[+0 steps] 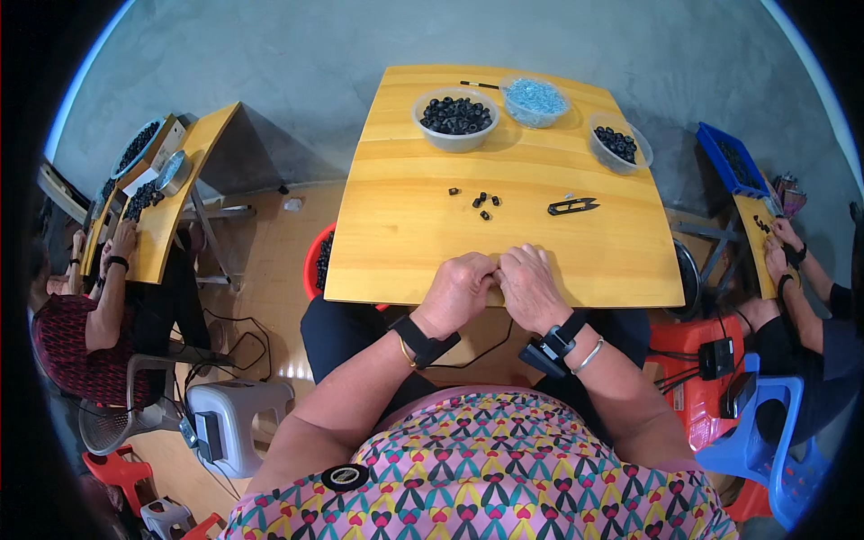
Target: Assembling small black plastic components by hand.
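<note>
At near edge of wooden tabletop point(382, 243): left hand point(457, 290) and right hand point(533, 286), pinched closed, any grasped item hidden. Beyond: loose small black parts point(485, 215), left of black thread snips point(572, 207); toward far edge, white bowl point(455, 142) of black rings point(457, 113) beside tub point(538, 120) of blue pieces point(533, 94).

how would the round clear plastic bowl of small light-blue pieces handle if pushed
The bowl would probably slide rather than tip, looking wide and low. Its thin-looking wall may flex. The light-blue pieces look loose, so some may shift.
</note>
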`<state>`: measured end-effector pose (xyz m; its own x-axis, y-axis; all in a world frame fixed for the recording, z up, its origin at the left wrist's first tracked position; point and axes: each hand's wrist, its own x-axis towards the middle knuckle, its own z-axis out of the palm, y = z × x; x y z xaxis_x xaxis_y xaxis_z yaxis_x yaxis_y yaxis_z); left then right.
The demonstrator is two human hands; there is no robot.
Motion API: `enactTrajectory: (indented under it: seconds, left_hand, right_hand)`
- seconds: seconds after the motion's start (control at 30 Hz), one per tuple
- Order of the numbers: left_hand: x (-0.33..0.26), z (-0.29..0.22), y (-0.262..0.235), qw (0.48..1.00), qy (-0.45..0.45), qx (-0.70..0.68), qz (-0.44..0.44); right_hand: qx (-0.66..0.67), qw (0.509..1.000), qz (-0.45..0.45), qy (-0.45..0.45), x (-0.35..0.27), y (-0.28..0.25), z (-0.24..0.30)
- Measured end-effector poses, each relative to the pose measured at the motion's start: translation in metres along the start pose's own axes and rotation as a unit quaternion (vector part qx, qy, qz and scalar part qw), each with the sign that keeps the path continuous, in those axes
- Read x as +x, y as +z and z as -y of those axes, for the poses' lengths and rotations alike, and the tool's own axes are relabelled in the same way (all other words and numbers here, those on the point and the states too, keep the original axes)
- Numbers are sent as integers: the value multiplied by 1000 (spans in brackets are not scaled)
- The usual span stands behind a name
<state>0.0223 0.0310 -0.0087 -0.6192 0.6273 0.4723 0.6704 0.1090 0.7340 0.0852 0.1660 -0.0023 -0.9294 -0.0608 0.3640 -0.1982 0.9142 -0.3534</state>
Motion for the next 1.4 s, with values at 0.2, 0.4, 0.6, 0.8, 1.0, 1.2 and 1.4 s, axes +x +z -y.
enactTrajectory:
  seconds: [0.2, 0.4, 0.6, 0.8, 1.0, 1.2, 1.4]
  left_hand:
    - [-1, 1, 2, 1000, 2, 6, -10]
    - [-2, 3, 4, 999, 7, 20, -31]
    - [-2, 10, -1, 997, 27, 57, -39]
    - [-1, 11, -2, 996, 32, 66, -41]
    - [3, 5, -2, 997, 16, 58, -54]
    - [13, -23, -25, 912, -282, -294, -50]
    - [9, -60, -41, 731, -269, -626, -41]
  right_hand:
    - [-6, 1000, 16, -4, 3, -1, 0]
    - [-14, 999, 37, 7, 7, -2, -1]
    - [-44, 997, 65, -6, 13, -1, 1]
    - [-52, 996, 75, -2, 15, -1, 2]
    - [-34, 998, 59, 5, 15, -5, -4]
    - [339, 929, -32, 145, 8, -19, -4]
    - [399, 897, -145, 120, -1, -63, 23]
